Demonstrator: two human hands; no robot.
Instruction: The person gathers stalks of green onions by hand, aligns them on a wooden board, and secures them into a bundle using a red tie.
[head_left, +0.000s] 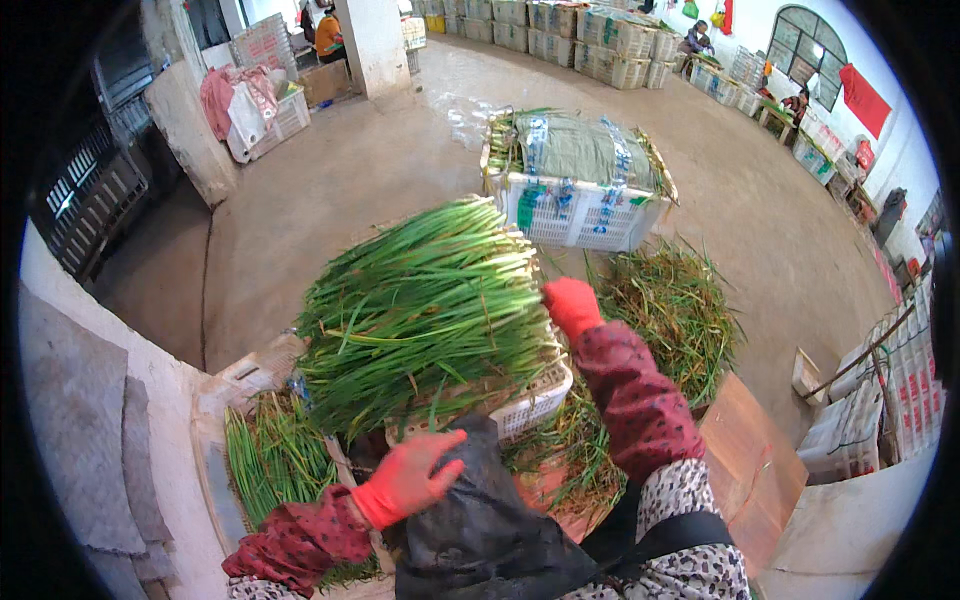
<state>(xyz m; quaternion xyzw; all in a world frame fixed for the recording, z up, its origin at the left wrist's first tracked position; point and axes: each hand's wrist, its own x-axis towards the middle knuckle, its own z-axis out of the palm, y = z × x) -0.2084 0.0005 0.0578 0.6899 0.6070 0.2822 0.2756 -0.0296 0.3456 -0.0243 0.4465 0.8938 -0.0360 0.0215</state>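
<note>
A large heap of leafy green stalks with white ends (427, 300), like garlic greens, lies on a white plastic crate (536, 405) before me. My right hand (574, 306), in a red glove, has its fingers curled against the white ends at the heap's right side. Its fingertips are hidden, so I cannot tell whether it grips a stalk. Over the black apron (487, 532) on my lap hovers my left hand (411, 478), also gloved in red, its fingers apart and holding nothing. More green stalks (277, 457) lie in a container at lower left.
Beyond the heap stands a white crate (577, 214) of stalks under a grey-green cover. A pile of leafy trimmings (667, 315) lies on the floor at right, near a brown board (750, 472). Stacked crates (607, 45) line the back; people sit working farther off.
</note>
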